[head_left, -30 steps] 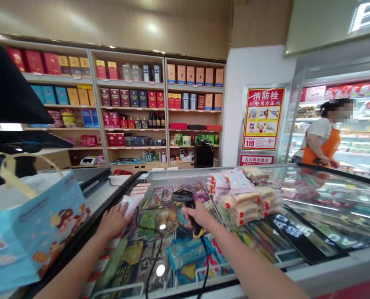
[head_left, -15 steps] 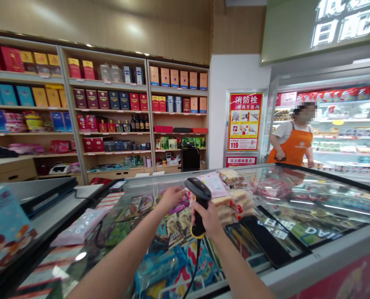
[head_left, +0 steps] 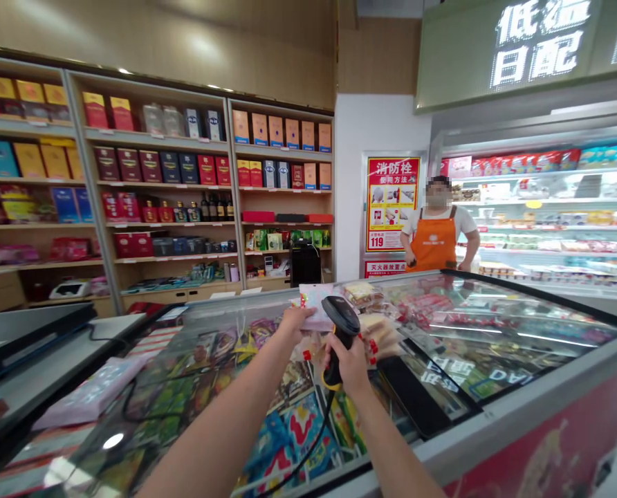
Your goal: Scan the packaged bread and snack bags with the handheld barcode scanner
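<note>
My right hand (head_left: pixel 346 363) is wrapped round the handle of a black barcode scanner (head_left: pixel 340 325), held upright over the glass lid of a chest freezer (head_left: pixel 495 387); its cable runs down toward me. Just left of the scanner head, my left hand (head_left: pixel 294 322) grips a pink-and-white packet (head_left: pixel 315 301) and holds it tilted up in front of the scanner. Behind both hands lies a pile of wrapped sandwiches and similar packets (head_left: pixel 378 325) on the glass.
Another pink packet (head_left: pixel 88 393) lies on the grey counter at left, by a black device (head_left: pixel 28 332) and cable. A person in an orange apron (head_left: pixel 436 238) stands beyond the freezer by an open chiller (head_left: pixel 547 221). Shelves of boxed goods (head_left: pixel 173 173) fill the back wall.
My left hand left the pink packet on the counter, reached to the pile and lifted another pink packet up beside the scanner. The view swung right; the person in the apron turned toward me.
</note>
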`<action>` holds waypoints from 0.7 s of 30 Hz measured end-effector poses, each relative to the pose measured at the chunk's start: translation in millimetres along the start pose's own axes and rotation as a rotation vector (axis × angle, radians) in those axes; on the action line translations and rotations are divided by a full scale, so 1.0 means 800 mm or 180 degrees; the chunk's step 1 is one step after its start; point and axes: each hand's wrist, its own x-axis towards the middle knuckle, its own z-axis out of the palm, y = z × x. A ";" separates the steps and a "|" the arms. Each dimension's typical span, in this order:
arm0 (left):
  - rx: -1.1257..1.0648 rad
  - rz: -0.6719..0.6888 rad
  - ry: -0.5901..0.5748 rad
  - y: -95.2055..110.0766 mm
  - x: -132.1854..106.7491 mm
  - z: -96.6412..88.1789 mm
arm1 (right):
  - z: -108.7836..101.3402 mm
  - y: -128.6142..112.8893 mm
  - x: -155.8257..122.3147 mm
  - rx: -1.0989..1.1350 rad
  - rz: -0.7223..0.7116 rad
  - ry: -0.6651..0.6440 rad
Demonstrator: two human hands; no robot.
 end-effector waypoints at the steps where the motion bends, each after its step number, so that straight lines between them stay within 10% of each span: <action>1: -0.0241 -0.0032 -0.0019 0.002 -0.007 -0.014 | 0.001 0.003 -0.001 0.0012 -0.0004 -0.0042; 10: -0.0591 0.0998 0.0914 -0.042 -0.020 -0.126 | -0.003 0.018 -0.020 -0.0540 0.0822 -0.1133; 21: -0.0021 0.1298 0.0948 -0.066 -0.004 -0.135 | -0.004 0.019 -0.025 -0.0822 0.1030 -0.1233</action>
